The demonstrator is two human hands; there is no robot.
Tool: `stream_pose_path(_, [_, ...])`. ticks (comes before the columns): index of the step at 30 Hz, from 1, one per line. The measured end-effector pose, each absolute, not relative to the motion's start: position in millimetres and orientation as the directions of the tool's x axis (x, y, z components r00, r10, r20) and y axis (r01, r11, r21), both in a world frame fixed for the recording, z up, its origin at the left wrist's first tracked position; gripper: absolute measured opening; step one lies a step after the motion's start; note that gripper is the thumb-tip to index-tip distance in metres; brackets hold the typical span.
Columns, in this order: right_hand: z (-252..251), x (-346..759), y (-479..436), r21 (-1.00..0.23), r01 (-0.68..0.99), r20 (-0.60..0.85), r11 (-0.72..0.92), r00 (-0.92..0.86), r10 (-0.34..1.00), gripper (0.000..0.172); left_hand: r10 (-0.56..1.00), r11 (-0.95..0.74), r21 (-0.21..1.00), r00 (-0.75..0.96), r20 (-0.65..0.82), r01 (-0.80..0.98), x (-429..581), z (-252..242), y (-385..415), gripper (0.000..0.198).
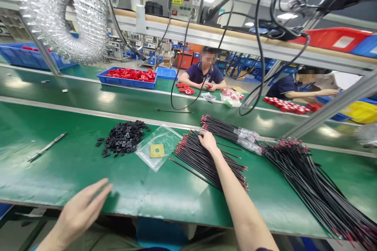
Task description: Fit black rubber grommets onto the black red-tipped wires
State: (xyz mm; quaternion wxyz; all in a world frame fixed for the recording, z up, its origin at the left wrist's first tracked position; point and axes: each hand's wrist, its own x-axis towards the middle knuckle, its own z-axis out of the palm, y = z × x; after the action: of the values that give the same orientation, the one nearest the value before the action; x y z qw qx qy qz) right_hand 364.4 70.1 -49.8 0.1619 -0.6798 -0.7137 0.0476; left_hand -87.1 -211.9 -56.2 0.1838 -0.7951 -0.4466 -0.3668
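Over the near edge of the green bench, my left hand [84, 211] hovers with its fingers stretched out and nothing in it. My right hand [208, 141] reaches to the far end of a pile of short black cables [194, 160] with red tips. Its fingers are bent together on a cable there; the fingertips are partly hidden. Left of the pile lies a clear plastic bag [170, 135] with a yellow square plate [157, 151] that has a round hole. Beside the bag is a heap of small black parts [122, 138].
Tweezers [48, 147] lie at the left. A partly wrapped cable bundle [226, 131] and a large cable bundle [312, 180] lie at the right. Cords [259, 47] hang overhead. Across the bench, two people work near a blue tray [126, 82] of red parts.
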Motion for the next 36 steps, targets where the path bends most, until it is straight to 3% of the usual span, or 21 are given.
stream_pose_path(4, [-60, 360, 77, -0.35, 0.935, 0.16, 0.057, 0.0, 0.987, 0.015, 0.516, -0.686, 0.01, 0.476, 0.712, 0.727, -26, -61, -176, 0.049])
stream_pose_path(12, [-74, 362, 73, -0.472, 0.873, 0.217, 0.123, -0.019, 0.976, 0.006, 0.521, -0.833, 0.261, 0.53, 0.669, 0.488, 75, -51, -124, 0.032])
stream_pose_path(18, [-84, 363, 76, -0.528, 0.828, 0.203, 0.186, -0.089, 0.975, 0.01, 0.682, -0.728, 0.551, 0.507, 0.526, 0.408, 99, -42, -92, 0.029])
stream_pose_path(21, [-83, 362, 79, -0.536, 0.822, 0.196, 0.19, -0.098, 0.976, 0.01, 0.754, -0.65, 0.633, 0.458, 0.47, 0.421, 103, -35, -70, 0.027])
stream_pose_path(25, [-81, 360, 78, -0.544, 0.824, 0.191, 0.162, -0.066, 0.979, 0.013, 0.807, -0.584, 0.638, 0.447, 0.387, 0.502, 115, -23, -26, 0.027])
stream_pose_path(30, [-76, 358, 72, -0.549, 0.834, 0.192, 0.06, 0.056, 0.98, 0.015, 0.928, -0.366, 0.534, 0.345, 0.143, 0.762, 150, -10, 41, 0.024])
stream_pose_path(36, [-72, 359, 67, -0.532, 0.846, 0.232, 0.029, 0.112, 0.966, 0.009, 0.982, -0.183, 0.533, 0.183, 0.055, 0.826, 196, -17, 92, 0.016])
